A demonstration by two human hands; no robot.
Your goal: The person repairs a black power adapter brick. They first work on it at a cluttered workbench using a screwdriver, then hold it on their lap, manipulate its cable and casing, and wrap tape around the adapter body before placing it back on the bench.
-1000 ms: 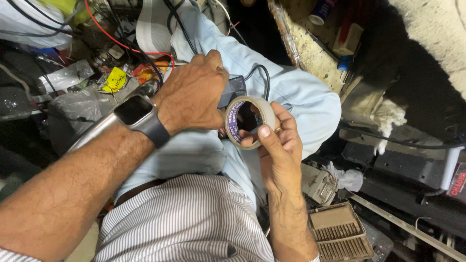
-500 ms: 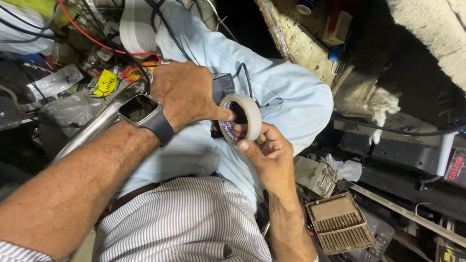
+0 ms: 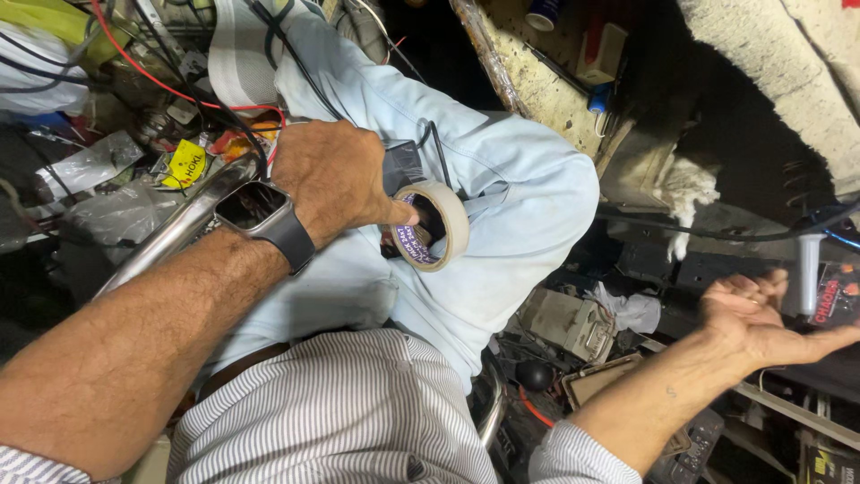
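1. Nearest the camera, a striped shirt [image 3: 331,412] is seen at the bottom of the view, with both bare forearms reaching out from it.
2. A dark smartwatch [image 3: 260,215] is worn on the left wrist.
3. The left hand [image 3: 336,175] is closed around a roll of beige tape [image 3: 434,224]; the thumb is pressed against the roll's near rim, and the fingers are hidden behind the hand, curled toward a dark object [image 3: 403,166] just behind the roll.
4. The roll is held upright on its edge over the lap, against light blue trousers [image 3: 502,215], near the middle of the view.
5. The right hand [image 3: 761,318] is held well apart from the roll, off to the right, palm up with the fingers loosely spread; nothing is held in it.
6. Below the right forearm, a small open box [image 3: 600,381] lies among clutter on the floor.
7. To the far left, red and black wires [image 3: 161,76] and a yellow label [image 3: 186,164] are seen amid a pile of parts.
8. At the far right, a white rag [image 3: 685,188] lies on dark machinery.
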